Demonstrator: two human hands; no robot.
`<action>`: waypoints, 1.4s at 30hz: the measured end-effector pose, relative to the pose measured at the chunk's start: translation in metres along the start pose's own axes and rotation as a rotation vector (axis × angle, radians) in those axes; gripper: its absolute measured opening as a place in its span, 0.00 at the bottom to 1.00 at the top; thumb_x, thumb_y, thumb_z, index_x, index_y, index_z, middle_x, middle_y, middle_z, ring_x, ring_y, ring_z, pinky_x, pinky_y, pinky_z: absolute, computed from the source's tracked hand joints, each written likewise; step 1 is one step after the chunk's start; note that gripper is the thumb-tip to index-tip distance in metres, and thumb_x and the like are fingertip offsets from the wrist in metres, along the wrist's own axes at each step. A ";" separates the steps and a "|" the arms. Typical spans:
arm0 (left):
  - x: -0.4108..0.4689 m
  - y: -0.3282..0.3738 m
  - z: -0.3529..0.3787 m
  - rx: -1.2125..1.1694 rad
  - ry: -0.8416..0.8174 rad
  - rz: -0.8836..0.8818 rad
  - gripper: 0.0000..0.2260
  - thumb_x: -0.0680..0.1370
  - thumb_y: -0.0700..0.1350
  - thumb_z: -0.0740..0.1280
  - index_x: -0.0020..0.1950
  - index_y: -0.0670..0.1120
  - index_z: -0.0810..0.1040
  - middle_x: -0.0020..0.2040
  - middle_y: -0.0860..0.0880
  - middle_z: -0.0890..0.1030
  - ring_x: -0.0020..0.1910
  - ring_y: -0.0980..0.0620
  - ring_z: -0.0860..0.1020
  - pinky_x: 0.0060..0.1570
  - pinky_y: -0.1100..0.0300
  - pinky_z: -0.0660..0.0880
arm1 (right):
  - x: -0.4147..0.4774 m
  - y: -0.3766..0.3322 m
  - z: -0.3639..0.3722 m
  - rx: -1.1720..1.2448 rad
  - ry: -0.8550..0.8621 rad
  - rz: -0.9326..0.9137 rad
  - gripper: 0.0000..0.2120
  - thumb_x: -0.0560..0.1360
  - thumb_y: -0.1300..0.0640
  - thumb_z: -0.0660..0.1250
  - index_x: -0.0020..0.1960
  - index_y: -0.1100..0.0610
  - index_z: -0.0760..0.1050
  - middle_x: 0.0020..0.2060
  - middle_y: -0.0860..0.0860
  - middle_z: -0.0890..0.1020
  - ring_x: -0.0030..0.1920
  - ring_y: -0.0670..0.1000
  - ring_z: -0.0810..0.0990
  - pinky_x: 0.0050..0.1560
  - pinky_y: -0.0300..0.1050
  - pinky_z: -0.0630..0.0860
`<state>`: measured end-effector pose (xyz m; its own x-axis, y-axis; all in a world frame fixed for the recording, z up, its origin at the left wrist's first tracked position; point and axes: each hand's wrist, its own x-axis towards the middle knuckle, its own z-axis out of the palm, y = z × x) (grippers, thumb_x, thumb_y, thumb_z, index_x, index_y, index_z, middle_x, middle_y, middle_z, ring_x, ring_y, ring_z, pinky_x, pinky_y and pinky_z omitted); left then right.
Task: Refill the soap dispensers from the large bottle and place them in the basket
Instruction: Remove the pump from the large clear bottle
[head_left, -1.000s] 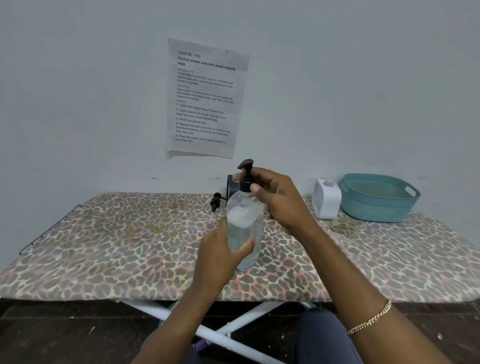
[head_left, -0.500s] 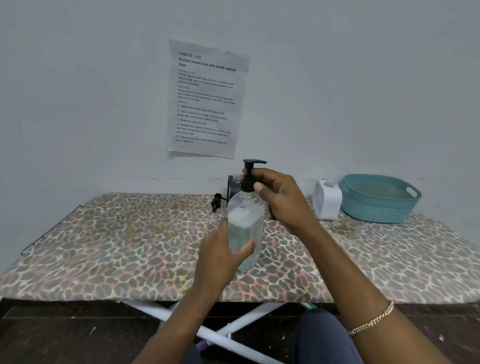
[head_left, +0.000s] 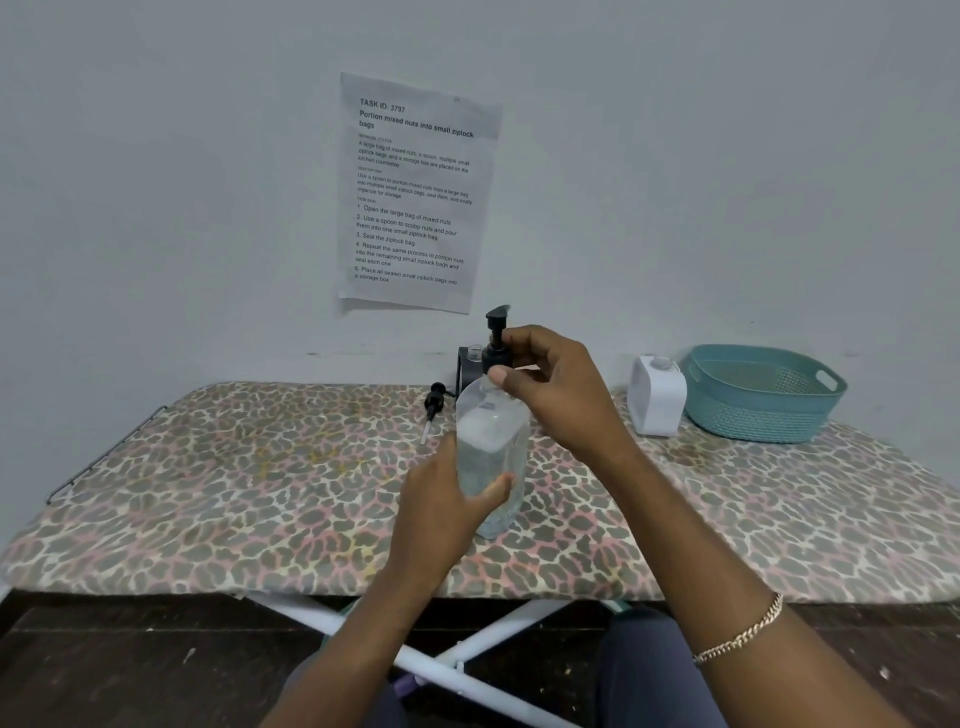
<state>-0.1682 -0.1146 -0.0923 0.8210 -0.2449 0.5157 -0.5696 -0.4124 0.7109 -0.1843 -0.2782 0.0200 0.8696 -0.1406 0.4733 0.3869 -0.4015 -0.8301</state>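
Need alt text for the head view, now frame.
A person's left hand grips a clear soap dispenser at a leopard-print table while the right hand pinches its black pump top. Behind lie a loose pump, a white bottle and a teal basket.

The surface wears a leopard print of brown spots on cream with pink patches. The basket is teal, the large bottle white. The soap dispenser is clear with a black pump; a second pump, lying loose, is black with a white tube. The chain bracelet is gold.
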 end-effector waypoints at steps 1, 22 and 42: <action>0.000 0.001 0.000 0.000 0.002 -0.002 0.28 0.77 0.61 0.74 0.74 0.57 0.71 0.57 0.59 0.85 0.50 0.63 0.82 0.48 0.66 0.80 | -0.002 -0.001 0.000 -0.009 -0.016 -0.004 0.15 0.79 0.62 0.73 0.63 0.50 0.81 0.53 0.43 0.87 0.57 0.45 0.85 0.65 0.54 0.81; -0.002 0.006 -0.001 0.022 -0.006 -0.039 0.29 0.76 0.62 0.74 0.74 0.55 0.72 0.58 0.56 0.85 0.53 0.59 0.83 0.49 0.57 0.83 | 0.001 -0.011 -0.007 -0.041 0.028 -0.021 0.17 0.78 0.63 0.73 0.63 0.47 0.81 0.54 0.46 0.88 0.56 0.47 0.86 0.66 0.55 0.80; 0.037 0.071 -0.037 0.006 0.257 0.129 0.34 0.77 0.66 0.73 0.75 0.46 0.75 0.69 0.49 0.81 0.67 0.55 0.78 0.67 0.57 0.77 | 0.044 -0.103 -0.059 -0.028 0.102 -0.223 0.20 0.77 0.69 0.73 0.67 0.58 0.80 0.56 0.55 0.87 0.57 0.57 0.87 0.64 0.58 0.82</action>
<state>-0.1797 -0.1201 -0.0049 0.7045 -0.0652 0.7067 -0.6680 -0.3974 0.6292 -0.2042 -0.2962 0.1434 0.7278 -0.1356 0.6723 0.5560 -0.4572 -0.6941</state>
